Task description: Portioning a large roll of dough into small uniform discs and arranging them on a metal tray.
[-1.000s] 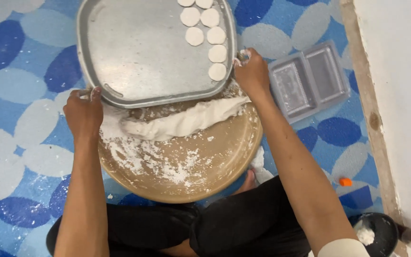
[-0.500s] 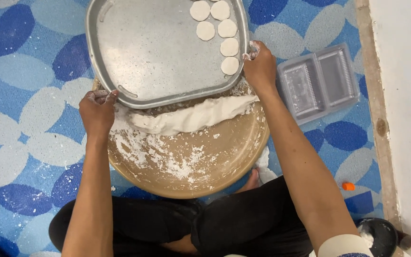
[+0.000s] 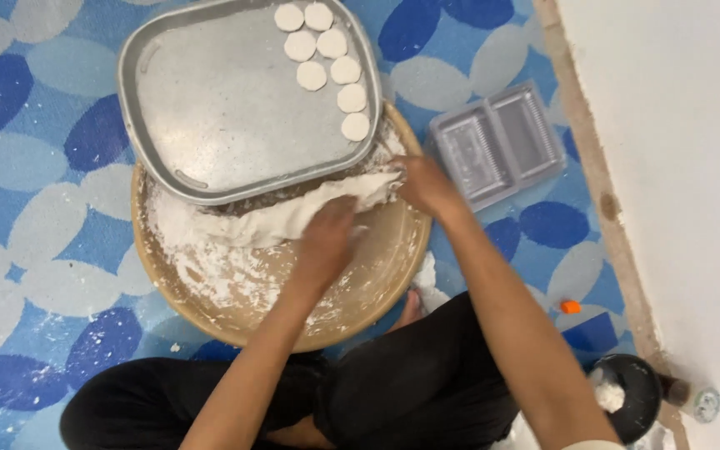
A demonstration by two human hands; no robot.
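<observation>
A round wooden board [image 3: 377,292] dusted with flour lies on the floor in front of me. A long strip of white dough [image 3: 252,223] stretches across it. My left hand [image 3: 327,242] rests on the dough near its middle. My right hand [image 3: 422,183] grips the dough's right end at the board's edge. A grey metal tray [image 3: 210,108] overlaps the far side of the board. Several small white dough discs [image 3: 331,58] sit along the tray's right side.
A clear plastic two-compartment container [image 3: 497,146] lies to the right of the board. A black bowl with flour [image 3: 622,396] and a small orange object [image 3: 571,307] are near the white wall [image 3: 677,167]. My crossed legs in black trousers [image 3: 393,392] are below the board.
Both hands have let go of the tray's edges and moved down onto the dough strip. The tray now rests still, overlapping the board.
</observation>
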